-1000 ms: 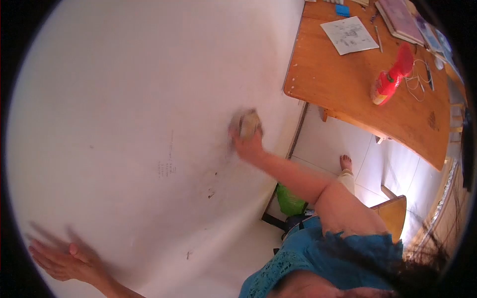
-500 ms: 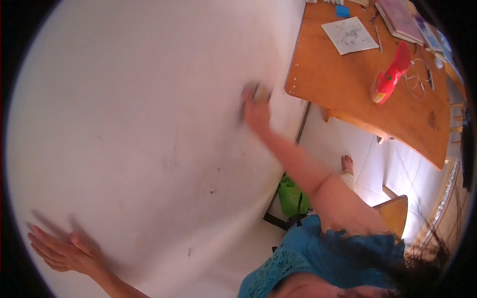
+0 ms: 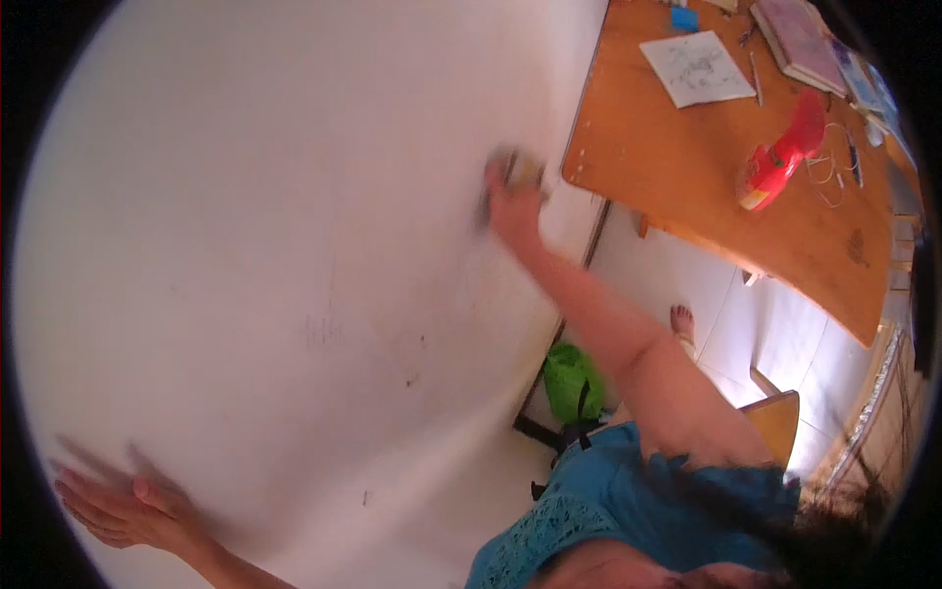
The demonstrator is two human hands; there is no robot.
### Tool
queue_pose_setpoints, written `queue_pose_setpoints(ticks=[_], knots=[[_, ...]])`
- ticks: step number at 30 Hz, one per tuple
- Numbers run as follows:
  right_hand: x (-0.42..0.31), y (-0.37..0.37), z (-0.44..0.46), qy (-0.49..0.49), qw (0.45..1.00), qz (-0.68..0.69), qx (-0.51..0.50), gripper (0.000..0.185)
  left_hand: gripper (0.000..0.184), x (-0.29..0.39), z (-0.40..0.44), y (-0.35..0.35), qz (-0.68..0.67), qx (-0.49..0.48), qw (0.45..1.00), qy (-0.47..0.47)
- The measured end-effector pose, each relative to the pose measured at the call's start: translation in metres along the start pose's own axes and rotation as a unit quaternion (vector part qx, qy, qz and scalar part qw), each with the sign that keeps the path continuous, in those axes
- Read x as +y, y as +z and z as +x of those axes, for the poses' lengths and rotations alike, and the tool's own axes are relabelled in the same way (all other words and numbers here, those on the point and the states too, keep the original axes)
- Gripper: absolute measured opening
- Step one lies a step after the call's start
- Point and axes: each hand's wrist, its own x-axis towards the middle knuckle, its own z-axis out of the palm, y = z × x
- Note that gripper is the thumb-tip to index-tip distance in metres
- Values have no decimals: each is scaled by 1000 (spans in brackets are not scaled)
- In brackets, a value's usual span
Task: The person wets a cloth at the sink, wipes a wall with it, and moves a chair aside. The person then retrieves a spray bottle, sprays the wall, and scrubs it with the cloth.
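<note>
My right hand [image 3: 514, 204] is closed round a small yellowish and dark pad [image 3: 525, 171], blurred by motion, held against the white wall [image 3: 294, 177] near the corner of the wooden table. What the pad is exactly cannot be made out. At the lower left, my left hand [image 3: 128, 510] rests on the same wall, fingers stretched out and holding nothing. Between the hands the wall bears faint pencil-like writing [image 3: 322, 331] and a few small dark marks [image 3: 410, 383].
On the wooden table [image 3: 677, 157] at the right are a red spray bottle [image 3: 770, 175], a drawing sheet [image 3: 698, 69], a purple book [image 3: 800, 41] and a white cable. A green bag [image 3: 572, 381] sits below, near a wooden chair [image 3: 773, 424].
My right hand has moved up along the wall and slightly right with the pad. My left hand remains at the lower left. The camera view has shifted slightly.
</note>
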Motion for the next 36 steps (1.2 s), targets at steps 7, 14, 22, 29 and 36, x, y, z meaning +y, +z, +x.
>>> queue_pose_setpoints(ticks=[7,14,22,29,36], knots=[[16,12,-57,-112,994,0,-9,60,67,-12,-9,7,17,16,1000,-20],[-56,-11,52,95,994,49,-37,43,65,-1,5,1,12,26,999,33],[17,23,17,-65,953,-22,294,44,64,-5,12,0,29,34,999,28],[38,-35,133,244,967,69,3,48,69,1,0,-11,-26,-97,994,-52],[67,-13,57,130,980,125,-87,46,67,4,3,-5,-110,-53,991,-61]])
